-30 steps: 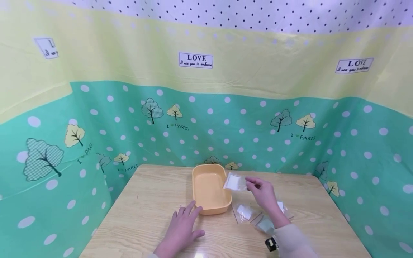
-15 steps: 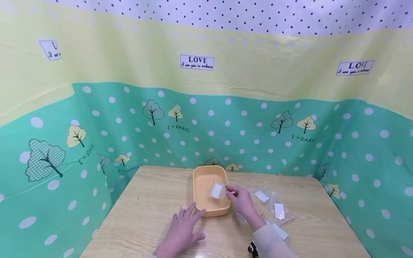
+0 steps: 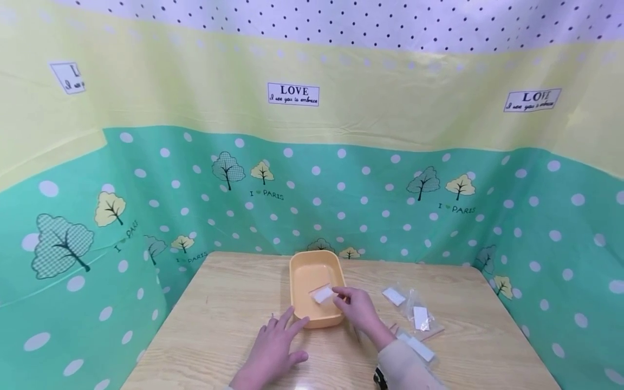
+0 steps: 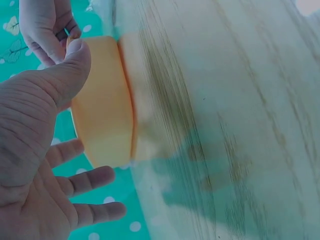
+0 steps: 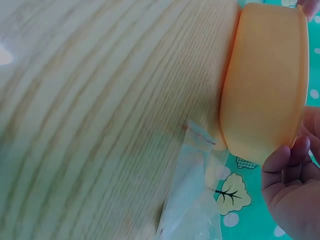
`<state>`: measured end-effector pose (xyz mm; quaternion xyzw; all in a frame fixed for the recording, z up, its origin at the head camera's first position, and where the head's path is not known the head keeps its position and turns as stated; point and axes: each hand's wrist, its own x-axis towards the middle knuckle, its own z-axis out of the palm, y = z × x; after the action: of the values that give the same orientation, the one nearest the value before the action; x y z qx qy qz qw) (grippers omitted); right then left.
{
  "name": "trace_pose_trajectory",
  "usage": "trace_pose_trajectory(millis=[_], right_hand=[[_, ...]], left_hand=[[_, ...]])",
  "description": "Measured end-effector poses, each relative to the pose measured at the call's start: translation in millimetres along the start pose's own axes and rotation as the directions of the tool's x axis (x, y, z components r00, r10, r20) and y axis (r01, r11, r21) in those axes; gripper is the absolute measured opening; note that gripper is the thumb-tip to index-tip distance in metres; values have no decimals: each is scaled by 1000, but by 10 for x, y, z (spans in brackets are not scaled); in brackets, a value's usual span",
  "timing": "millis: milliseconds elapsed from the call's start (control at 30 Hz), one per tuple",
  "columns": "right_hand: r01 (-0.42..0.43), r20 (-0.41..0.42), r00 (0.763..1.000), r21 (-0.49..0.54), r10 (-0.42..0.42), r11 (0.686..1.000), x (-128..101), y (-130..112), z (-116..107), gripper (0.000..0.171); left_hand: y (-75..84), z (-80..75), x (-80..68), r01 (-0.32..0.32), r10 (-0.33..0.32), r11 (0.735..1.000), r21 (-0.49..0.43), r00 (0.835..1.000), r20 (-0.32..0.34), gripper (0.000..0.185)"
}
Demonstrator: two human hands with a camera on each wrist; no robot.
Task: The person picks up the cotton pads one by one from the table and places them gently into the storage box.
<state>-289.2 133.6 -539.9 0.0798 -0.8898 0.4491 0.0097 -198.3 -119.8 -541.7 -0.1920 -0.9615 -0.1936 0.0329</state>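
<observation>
fingers of the right hand point(image 3: 359, 310) pinch a small clear bag point(image 3: 323, 294) inside the orange tray point(image 3: 296, 281) in the head view, lower than half a second ago; left hand point(image 3: 273, 352) lies flat, fingers spread, at the tray's near corner. left wrist view: left fingers point(image 4: 90, 181) apart beside the tray wall, bag hidden. right wrist view: bag out of frame, right hand cut off at the edge.

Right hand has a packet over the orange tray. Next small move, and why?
Probably let go: the right hand pinches the small clear packet low over the inside of the orange tray, so opening the fingers should drop it in. The left hand lies flat on the table touching the tray's near corner, and more packets lie to the right.
</observation>
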Motion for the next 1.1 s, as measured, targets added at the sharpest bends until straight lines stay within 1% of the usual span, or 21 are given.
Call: trace_pose_trajectory(millis=[67,200,367,500,700,767,900,967,1100], right_hand=[[10,3,1000,-9,-10,1000,1,-4,-2,34],[-6,1,1000,-12,6,1000,-16,-1,8,35],[-13,-24,1000,-13,13,1000,-19,20,30,31],[0,-32,999,-16,0,1000,-11,26,34,30],[4,-33,999,-25,-4,1000,-12,20,38,30],[-13,-36,999,-12,13,1000,-16,15,39,30],[2,-37,999,-13,-3,1000,-29,9,29,30],[-3,-36,999,-11,3,1000,-36,12,27,30],[21,-30,999,-18,-21,1000,-51,28,13,31]], left_hand=[[-8,7,1,6,-6,1000,-7,1000,4,77],[-25,30,-5,10,-10,1000,-13,1000,10,78],[-24,45,-13,-1,1,1000,-5,1000,-5,80],[-17,46,-18,-1,1,1000,2,1000,-14,79],[-25,37,-19,5,-5,1000,-9,1000,-11,80],[-25,36,-17,6,-6,1000,-13,1000,-7,80],[-26,35,-17,11,-11,1000,-16,1000,-3,80],[-24,35,-19,12,-12,1000,-17,1000,-2,80],[-21,37,-22,11,-11,1000,-11,1000,0,80]])
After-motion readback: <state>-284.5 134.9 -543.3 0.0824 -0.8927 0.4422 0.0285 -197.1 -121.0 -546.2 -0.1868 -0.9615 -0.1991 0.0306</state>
